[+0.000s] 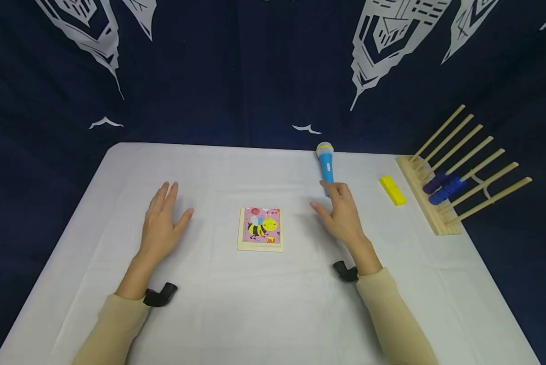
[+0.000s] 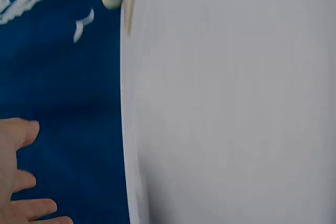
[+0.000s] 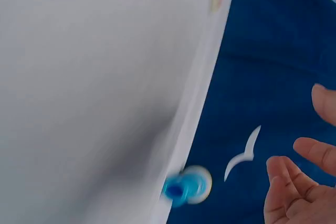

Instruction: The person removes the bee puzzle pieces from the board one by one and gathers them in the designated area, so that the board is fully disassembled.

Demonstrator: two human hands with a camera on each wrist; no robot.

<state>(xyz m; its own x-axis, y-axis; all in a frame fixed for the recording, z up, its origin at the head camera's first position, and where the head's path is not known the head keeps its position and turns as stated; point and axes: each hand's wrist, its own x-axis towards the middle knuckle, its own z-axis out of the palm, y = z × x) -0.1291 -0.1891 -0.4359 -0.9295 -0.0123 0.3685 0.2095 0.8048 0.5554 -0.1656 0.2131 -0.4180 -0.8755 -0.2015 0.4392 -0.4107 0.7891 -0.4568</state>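
My left hand [image 1: 160, 223] hovers over the left part of the white table, its fingers straight and thumb spread, holding nothing. On the other side my right hand [image 1: 343, 213] reaches forward, fingers loosely bent and apart from the thumb; its fingertips overlap the lower end of a blue toy microphone [image 1: 326, 165] in the head view. In the right wrist view that hand [image 3: 302, 182] appears apart from the microphone [image 3: 186, 186], with nothing in its grasp. Between the hands lies a small bee picture puzzle [image 1: 260, 229] in a light wooden frame.
A yellow block [image 1: 393, 190] lies at the right. Beside it a wooden rack [image 1: 430, 197] with several upright pegs stands near the table's right edge, blue and purple pieces on some pegs. A dark blue patterned cloth [image 1: 199, 71] hangs behind the white table [image 1: 236, 309].
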